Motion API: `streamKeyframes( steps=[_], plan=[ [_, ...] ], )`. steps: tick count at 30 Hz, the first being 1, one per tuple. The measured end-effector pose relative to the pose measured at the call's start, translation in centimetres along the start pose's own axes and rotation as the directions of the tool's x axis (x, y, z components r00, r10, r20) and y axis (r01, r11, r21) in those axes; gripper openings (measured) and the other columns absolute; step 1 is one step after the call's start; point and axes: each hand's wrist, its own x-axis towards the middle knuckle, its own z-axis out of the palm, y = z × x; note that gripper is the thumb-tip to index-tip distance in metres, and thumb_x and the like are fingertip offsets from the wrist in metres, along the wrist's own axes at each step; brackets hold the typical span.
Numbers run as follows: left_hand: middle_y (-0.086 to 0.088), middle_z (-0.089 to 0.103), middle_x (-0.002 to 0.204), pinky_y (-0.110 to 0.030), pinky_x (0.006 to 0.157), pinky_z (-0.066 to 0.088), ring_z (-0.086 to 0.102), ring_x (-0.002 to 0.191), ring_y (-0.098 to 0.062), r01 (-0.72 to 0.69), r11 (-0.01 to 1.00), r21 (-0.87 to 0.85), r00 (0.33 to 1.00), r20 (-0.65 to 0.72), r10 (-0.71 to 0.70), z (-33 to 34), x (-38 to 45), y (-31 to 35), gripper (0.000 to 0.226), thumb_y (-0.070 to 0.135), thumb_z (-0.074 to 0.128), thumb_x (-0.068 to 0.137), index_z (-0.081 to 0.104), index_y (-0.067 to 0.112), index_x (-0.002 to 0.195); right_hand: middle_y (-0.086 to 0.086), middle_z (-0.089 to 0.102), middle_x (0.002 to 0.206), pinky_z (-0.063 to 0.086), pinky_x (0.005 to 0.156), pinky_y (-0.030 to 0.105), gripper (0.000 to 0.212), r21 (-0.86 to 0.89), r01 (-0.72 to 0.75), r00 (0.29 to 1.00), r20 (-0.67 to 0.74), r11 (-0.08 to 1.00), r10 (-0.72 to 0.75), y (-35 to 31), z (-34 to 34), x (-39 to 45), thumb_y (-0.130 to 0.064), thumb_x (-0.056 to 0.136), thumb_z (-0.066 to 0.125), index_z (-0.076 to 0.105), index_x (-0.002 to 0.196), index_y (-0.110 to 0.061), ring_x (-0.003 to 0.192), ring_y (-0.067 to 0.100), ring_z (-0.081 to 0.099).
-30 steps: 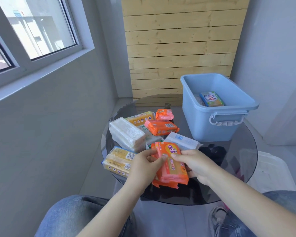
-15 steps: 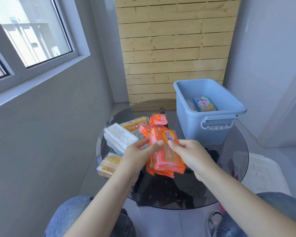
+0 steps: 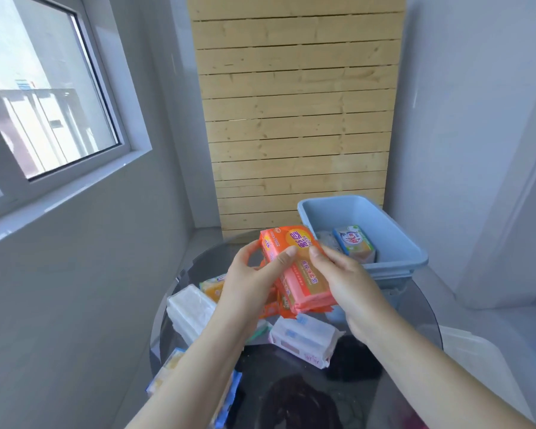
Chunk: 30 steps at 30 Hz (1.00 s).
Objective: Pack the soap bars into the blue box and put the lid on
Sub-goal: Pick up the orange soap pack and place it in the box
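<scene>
Both hands hold an orange soap pack (image 3: 297, 267) in the air above the round glass table (image 3: 415, 320). My left hand (image 3: 254, 280) grips its left edge with the thumb on top. My right hand (image 3: 344, 280) pinches its right side. Just behind and to the right stands the open blue box (image 3: 396, 233) with a green and yellow soap bar (image 3: 355, 246) inside. More soap lies on the table below my hands: a white wrapped bar (image 3: 191, 308), a white pack with blue print (image 3: 304, 339), and a yellow pack (image 3: 212, 287).
A translucent white lid (image 3: 477, 360) lies on the floor to the right of the table. A wooden slat panel (image 3: 294, 119) stands behind the box. A grey wall with a window (image 3: 44, 97) runs along the left.
Both hands have lifted the orange soap pack off the table and carried it up and towards the blue box. The camera has tilted upward.
</scene>
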Motion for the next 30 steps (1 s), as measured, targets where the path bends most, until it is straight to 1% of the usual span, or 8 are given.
streamKeyframes(
  steps=[5, 9, 13, 18, 20, 23, 28, 30],
  plan=[
    [-0.011, 0.078, 0.087, -0.038, 0.055, 0.059, 0.075, 0.072, -0.029, 0.01, 1.0, -0.026, 1.0, 0.026, -0.009, 2.2, 3.1, 1.4, 0.066, 0.039, 0.079, 0.071, 0.05, 0.018, 0.126, -0.006, 0.076, 0.1, 0.059, 0.076, 0.032, 0.021, 0.119, -0.075, 0.989, 0.135, 0.99, 0.059, -1.6, -2.6, 2.7, -0.04, 0.089, 0.055, 0.065, 0.107, -0.039, 0.088, 0.013, 0.073],
    [-0.015, 0.076, 0.099, -0.045, 0.077, 0.06, 0.074, 0.084, -0.031, 0.005, 0.999, 0.043, 0.998, 0.064, -0.008, 4.5, 6.0, 1.8, 0.067, 0.044, 0.075, 0.074, 0.052, 0.01, 0.127, 0.003, 0.076, 0.097, 0.06, 0.06, 0.031, 0.023, 0.163, -0.107, 0.984, 0.161, 0.981, 0.081, -2.4, -4.7, 5.3, -0.035, 0.09, 0.055, 0.063, 0.111, -0.035, 0.071, 0.018, 0.074],
    [-0.009, 0.075, 0.104, -0.029, 0.069, 0.057, 0.071, 0.083, -0.022, -0.012, 0.984, 0.175, 0.995, 0.099, -0.006, 6.3, 8.7, 2.2, 0.07, 0.061, 0.065, 0.075, 0.057, 0.012, 0.125, 0.009, 0.076, 0.089, 0.059, 0.057, 0.036, 0.023, 0.178, -0.168, 0.978, 0.152, 0.97, 0.141, -2.6, -6.8, 8.8, -0.027, 0.09, 0.058, 0.063, 0.111, -0.03, 0.065, 0.027, 0.073],
    [0.014, 0.063, 0.089, -0.023, 0.069, 0.038, 0.054, 0.082, 0.0, 0.038, 0.968, 0.248, 0.999, 0.028, -0.046, 7.7, 11.7, 1.8, 0.033, 0.063, 0.045, 0.085, 0.062, 0.035, 0.078, 0.008, 0.072, 0.092, 0.057, 0.058, 0.037, 0.031, 0.142, -0.233, 0.973, 0.041, 0.962, 0.229, -1.6, -8.9, 14.1, -0.024, 0.09, 0.058, 0.058, 0.121, -0.027, 0.068, 0.024, 0.071],
    [0.013, 0.061, 0.113, -0.024, 0.085, 0.034, 0.055, 0.1, -0.003, 0.052, 0.959, 0.278, 0.998, 0.011, -0.057, 7.9, 12.8, 0.6, 0.024, 0.054, 0.046, 0.09, 0.063, 0.04, 0.099, 0.01, 0.069, 0.095, 0.056, 0.064, 0.04, 0.035, 0.098, -0.283, 0.958, -0.009, 0.954, 0.286, -0.9, -9.3, 16.1, -0.023, 0.09, 0.058, 0.055, 0.125, -0.023, 0.074, 0.027, 0.068],
    [0.001, 0.04, 0.151, -0.03, 0.105, 0.033, 0.041, 0.135, -0.018, 0.067, 0.946, 0.318, 0.998, -0.011, -0.067, 8.1, 14.4, -1.8, 0.053, 0.04, 0.041, 0.097, 0.035, 0.023, 0.146, 0.013, 0.066, 0.084, 0.053, 0.064, 0.04, 0.036, 0.015, -0.418, 0.906, -0.065, 0.908, 0.418, 0.3, -9.2, 18.8, -0.023, 0.089, 0.06, 0.055, 0.123, -0.01, 0.069, 0.027, 0.064],
    [0.007, 0.053, 0.126, -0.017, 0.071, 0.042, 0.051, 0.102, -0.008, 0.089, 0.954, 0.287, 0.996, -0.038, -0.081, 7.7, 15.7, -4.5, 0.05, 0.031, 0.038, 0.1, 0.027, 0.028, 0.149, 0.016, 0.064, 0.081, 0.049, 0.081, 0.047, 0.032, -0.031, -0.495, 0.868, -0.076, 0.869, 0.491, 2.5, -7.7, 21.9, -0.013, 0.09, 0.058, 0.054, 0.119, 0.0, 0.066, 0.028, 0.061],
    [0.009, 0.056, 0.121, -0.021, 0.074, 0.046, 0.057, 0.102, -0.01, 0.099, 0.96, 0.262, 0.995, -0.04, -0.092, 7.5, 15.8, -4.7, 0.049, 0.03, 0.041, 0.099, 0.03, 0.029, 0.147, 0.018, 0.065, 0.088, 0.05, 0.079, 0.045, 0.031, 0.009, -0.509, 0.86, -0.038, 0.861, 0.509, 3.4, -7.2, 22.4, -0.011, 0.091, 0.056, 0.054, 0.12, 0.002, 0.07, 0.028, 0.061]
  ],
)
